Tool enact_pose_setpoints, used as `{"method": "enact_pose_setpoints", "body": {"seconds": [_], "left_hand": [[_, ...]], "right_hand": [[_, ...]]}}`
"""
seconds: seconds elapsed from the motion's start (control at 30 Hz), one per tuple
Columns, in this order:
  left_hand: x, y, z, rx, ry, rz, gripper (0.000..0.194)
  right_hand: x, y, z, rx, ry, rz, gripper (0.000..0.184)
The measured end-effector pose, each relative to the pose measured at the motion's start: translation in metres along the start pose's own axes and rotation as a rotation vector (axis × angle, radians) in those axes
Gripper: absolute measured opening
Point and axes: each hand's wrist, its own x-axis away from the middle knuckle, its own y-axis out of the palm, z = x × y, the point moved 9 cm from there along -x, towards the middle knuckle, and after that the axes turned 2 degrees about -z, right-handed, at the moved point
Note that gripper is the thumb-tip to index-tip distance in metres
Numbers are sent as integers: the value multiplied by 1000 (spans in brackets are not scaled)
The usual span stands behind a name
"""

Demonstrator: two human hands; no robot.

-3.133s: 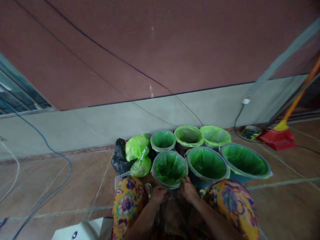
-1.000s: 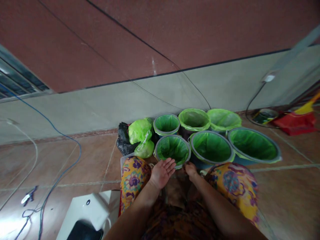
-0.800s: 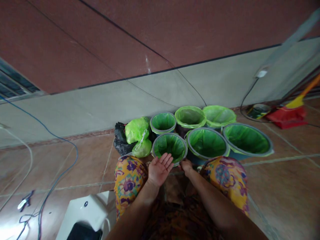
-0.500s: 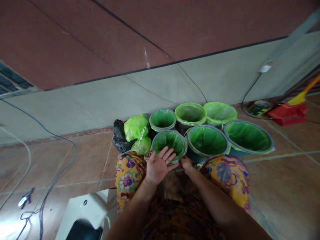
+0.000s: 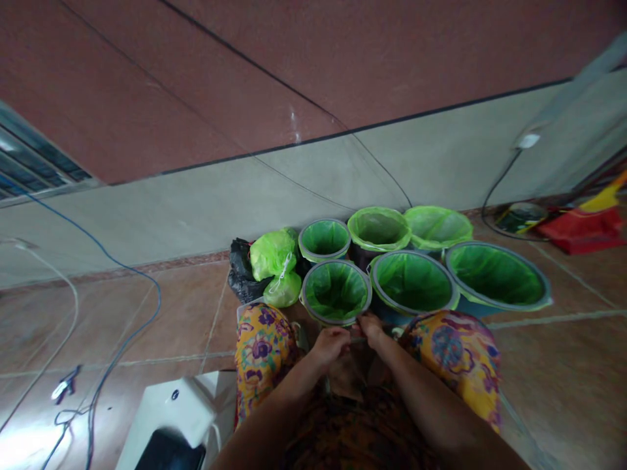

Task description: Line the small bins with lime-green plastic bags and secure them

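Observation:
Several bins lined with green bags stand on the tiled floor by the wall. The nearest one is a small bin [image 5: 336,290] with a grey rim, right in front of my knees in flowered cloth. My left hand [image 5: 331,343] is curled closed just below its near rim. My right hand [image 5: 371,328] is pinched at the same rim, touching the left hand. What the fingers hold is too small to make out.
Larger lined bins [image 5: 414,282] [image 5: 494,274] sit to the right, with more bins [image 5: 324,239] behind. Tied green bags [image 5: 273,256] and a black bag [image 5: 240,271] lie to the left. A white stool [image 5: 169,418] stands at lower left, a blue cable [image 5: 125,333] crosses the floor, and a red dustpan [image 5: 578,228] lies at far right.
My left hand was open, palm up, over the bin's near rim. It has dropped and closed beside my right hand, which stayed at the rim.

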Motion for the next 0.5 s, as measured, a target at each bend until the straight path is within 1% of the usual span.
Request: {"method": "enact_pose_setpoints", "body": {"seconds": [0.03, 0.07, 0.13, 0.2, 0.27, 0.33, 0.43, 0.5], "left_hand": [[-6, -6, 4, -98, 56, 38, 4], [-11, -12, 9, -185, 118, 79, 5], [-20, -24, 20, -314, 231, 151, 15], [-28, -35, 25, -405, 291, 196, 26], [-35, -40, 22, -485, 298, 195, 33], [-40, -44, 16, -530, 290, 176, 36], [-45, -43, 6, -588, 333, 132, 38], [-47, -42, 0, -629, 371, 126, 42]], "right_hand": [[0, 1, 1, -10, 9, -10, 11], [0, 2, 3, -19, 17, -18, 11], [-1, 3, 6, -36, 33, -27, 12], [-2, 3, 8, -49, 43, -30, 12], [-4, 3, 9, -61, 47, -27, 11], [-6, 3, 9, -67, 51, -16, 12], [-9, 3, 8, -62, 54, -3, 12], [-10, 3, 7, -55, 40, -7, 12]]}}
